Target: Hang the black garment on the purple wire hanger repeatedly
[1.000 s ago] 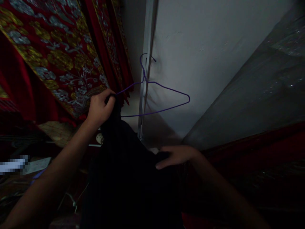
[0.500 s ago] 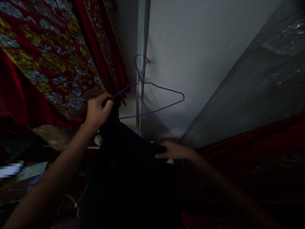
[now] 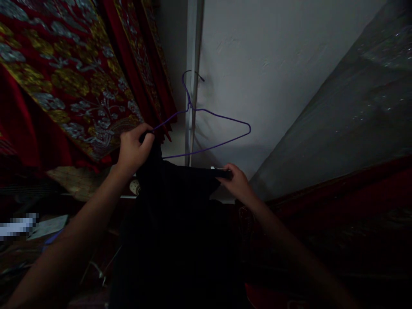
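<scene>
A purple wire hanger (image 3: 222,116) hangs by its hook at a narrow metal strip on the wall. My left hand (image 3: 135,148) is closed around the hanger's left end together with the edge of a black garment (image 3: 180,206). The hanger's left corner is hidden by that hand and the cloth. Lower right, my right hand (image 3: 236,182) pinches the other upper edge of the garment, below the hanger's bare right end and apart from it. A small white piece shows at the cloth's edge beside the right fingers. The garment's dark body drops toward me, its shape hard to make out.
Red cloth with gold and silver embroidery (image 3: 74,81) hangs at the left. Clear plastic sheeting (image 3: 337,111) covers the right side. The metal strip (image 3: 192,47) runs up the pale wall (image 3: 257,56). Papers (image 3: 48,227) lie at lower left.
My right hand has moved up, lifting the garment's right edge closer to the hanger's lower bar. My left hand keeps its hold at the hanger's left end.
</scene>
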Tool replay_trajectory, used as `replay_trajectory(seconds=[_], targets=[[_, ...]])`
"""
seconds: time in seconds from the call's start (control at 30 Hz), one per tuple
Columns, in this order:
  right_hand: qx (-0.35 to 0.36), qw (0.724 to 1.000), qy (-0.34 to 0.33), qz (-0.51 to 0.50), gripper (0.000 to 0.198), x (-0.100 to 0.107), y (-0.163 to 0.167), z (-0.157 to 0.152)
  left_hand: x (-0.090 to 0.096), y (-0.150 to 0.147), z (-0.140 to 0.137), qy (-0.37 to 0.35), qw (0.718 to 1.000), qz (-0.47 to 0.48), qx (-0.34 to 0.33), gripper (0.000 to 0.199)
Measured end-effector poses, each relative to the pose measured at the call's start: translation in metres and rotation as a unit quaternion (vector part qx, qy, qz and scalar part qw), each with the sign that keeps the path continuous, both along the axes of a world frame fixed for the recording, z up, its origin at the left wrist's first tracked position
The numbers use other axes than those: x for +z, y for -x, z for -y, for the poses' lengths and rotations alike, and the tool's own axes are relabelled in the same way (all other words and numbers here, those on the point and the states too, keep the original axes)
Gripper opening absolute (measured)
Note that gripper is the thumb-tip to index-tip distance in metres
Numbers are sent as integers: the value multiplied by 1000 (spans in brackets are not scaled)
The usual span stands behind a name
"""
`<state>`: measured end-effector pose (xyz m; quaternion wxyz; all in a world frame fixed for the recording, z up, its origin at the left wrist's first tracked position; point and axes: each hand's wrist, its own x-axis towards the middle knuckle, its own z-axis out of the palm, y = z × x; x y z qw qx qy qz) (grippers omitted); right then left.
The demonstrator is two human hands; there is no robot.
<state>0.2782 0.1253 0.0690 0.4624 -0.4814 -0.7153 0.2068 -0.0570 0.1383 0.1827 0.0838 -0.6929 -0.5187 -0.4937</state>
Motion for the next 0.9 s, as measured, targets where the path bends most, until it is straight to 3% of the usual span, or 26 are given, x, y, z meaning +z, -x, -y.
replay_trajectory(seconds=[0.13, 0.27, 0.4, 0.47, 0.53, 0.63, 0.7, 0.77, 0.83, 0.9], targets=[[84, 993, -14, -81, 26, 3, 24, -9, 0, 1, 0, -3, 1000, 1, -4, 22], [178, 964, -11, -197, 38, 10, 57, -1, 1, 1, 0, -8, 1000, 3, -4, 22], [334, 889, 126, -286, 44, 16, 85, 31, 0, -1, 1, -7, 1000, 7, -11, 21], [419, 839, 219, -268, 38, 21, 95, 52, 0, -3, 2, 1, 1000, 4, -11, 21], [450, 810, 294, -235, 28, 24, 102, 69, 0, -4, 3, 10, 1000, 1, -7, 21], [382, 837, 319, -226, 26, 23, 104, 80, 2, -3, 4, 17, 1000, 1, 9, 21], [321, 860, 320, -236, 29, 18, 97, 75, 3, 0, 5, 18, 1000, 0, 12, 21], [242, 889, 315, -230, 17, 15, 81, 61, 6, 3, 4, 18, 1000, -1, 5, 22], [114, 937, 254, -213, 8, 15, 58, 41, 9, 7, 3, 13, 1000, -1, 1, 24], [-27, 970, 128, -203, 9, 21, 35, 18, 12, 8, 2, 11, 1000, -3, -5, 25]])
